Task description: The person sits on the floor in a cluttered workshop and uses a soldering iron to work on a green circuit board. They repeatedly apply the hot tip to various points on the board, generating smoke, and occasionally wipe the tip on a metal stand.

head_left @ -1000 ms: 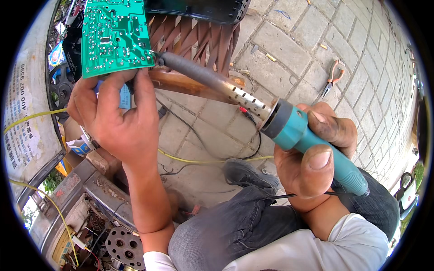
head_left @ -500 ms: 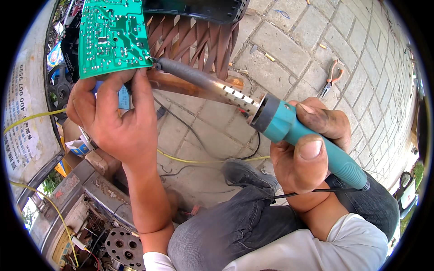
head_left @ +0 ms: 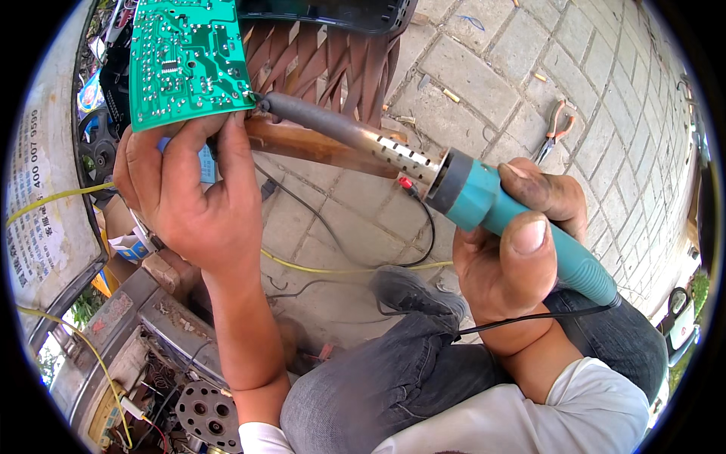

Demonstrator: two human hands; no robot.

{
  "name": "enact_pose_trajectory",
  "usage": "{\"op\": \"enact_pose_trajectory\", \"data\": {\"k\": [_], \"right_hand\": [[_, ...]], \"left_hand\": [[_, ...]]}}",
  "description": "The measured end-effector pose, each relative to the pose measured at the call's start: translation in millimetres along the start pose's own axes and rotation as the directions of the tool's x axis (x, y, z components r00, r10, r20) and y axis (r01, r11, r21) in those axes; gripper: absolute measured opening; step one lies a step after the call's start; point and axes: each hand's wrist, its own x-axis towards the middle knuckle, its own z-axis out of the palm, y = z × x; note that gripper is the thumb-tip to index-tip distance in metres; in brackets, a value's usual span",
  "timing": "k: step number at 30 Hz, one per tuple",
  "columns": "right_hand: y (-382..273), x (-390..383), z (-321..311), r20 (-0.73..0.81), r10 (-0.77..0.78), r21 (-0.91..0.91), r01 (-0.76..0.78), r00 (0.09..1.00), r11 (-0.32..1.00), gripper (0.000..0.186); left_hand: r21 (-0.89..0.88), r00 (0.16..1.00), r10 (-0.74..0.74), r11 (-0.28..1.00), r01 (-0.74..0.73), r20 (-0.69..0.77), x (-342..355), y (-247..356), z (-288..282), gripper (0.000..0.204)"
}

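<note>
My left hand (head_left: 200, 181) grips the lower edge of a green circuit board (head_left: 185, 64), its fingers bent behind and beneath it. The solder side, dotted with joints and one small chip, faces me. What the fingers touch behind the board is partly hidden. My right hand (head_left: 522, 242) is closed around the teal handle of a soldering iron (head_left: 560, 257). Its perforated metal sleeve and dark barrel slant up to the left. The iron's tip meets the board, or comes very near it, at the lower right corner.
A woven brown stool (head_left: 325, 68) with a wooden rail (head_left: 325, 147) carries a black plastic casing (head_left: 325, 11). Orange-handled pliers (head_left: 556, 132) lie on the brick paving. A yellow cable (head_left: 325, 268) crosses the ground. Metal machinery (head_left: 181, 333) stands at lower left.
The iron's handle has shifted slightly right and down, its tip staying by the board's corner. The board has moved a little left. A red-and-black connector below the sleeve now shows more.
</note>
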Motion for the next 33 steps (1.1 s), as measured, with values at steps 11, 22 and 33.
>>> {"op": "enact_pose_trajectory", "data": {"k": [11, 22, 33], "right_hand": [[-1.0, -1.0, 2.8, -0.061, 0.032, 0.019, -0.031, 0.998, 0.999, 0.039], [-5.0, 1.6, -7.1, 0.054, -0.001, -0.035, 0.003, 0.999, 0.999, 0.035], [-4.6, 4.9, -10.4, 0.115, -0.073, -0.025, 0.076, 0.991, 0.997, 0.032]], "left_hand": [[0.026, 0.999, 0.008, 1.0, -0.009, 0.037, 0.4, -0.6, -1.1, 0.021], [0.03, 0.999, 0.002, 1.0, -0.003, 0.035, 2.0, 2.1, -1.3, 0.015], [0.032, 1.0, -0.007, 0.999, 0.006, 0.022, 1.6, 2.2, -1.5, 0.016]]}}
